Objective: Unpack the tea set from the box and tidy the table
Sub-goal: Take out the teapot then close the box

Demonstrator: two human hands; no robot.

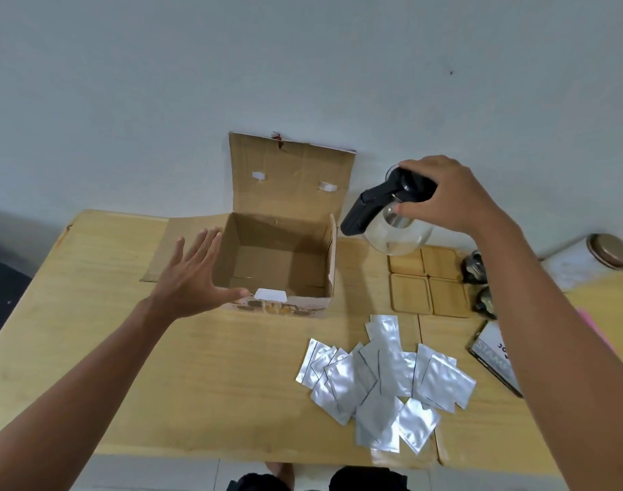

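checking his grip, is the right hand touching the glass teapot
Touching. The head view shows the right hand gripping the glass teapot from above, fingers curled over its black lid.

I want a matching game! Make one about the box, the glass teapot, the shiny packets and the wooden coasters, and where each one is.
Things:
1. cardboard box
2. glass teapot
3. silver packets
4. wooden coasters

Places or states:
A. laid flat in a square of four
B. held from above by the right hand
C. open, beside the left hand
D. spread in a loose pile near the table's front edge

Pairs: 1-C, 2-B, 3-D, 4-A
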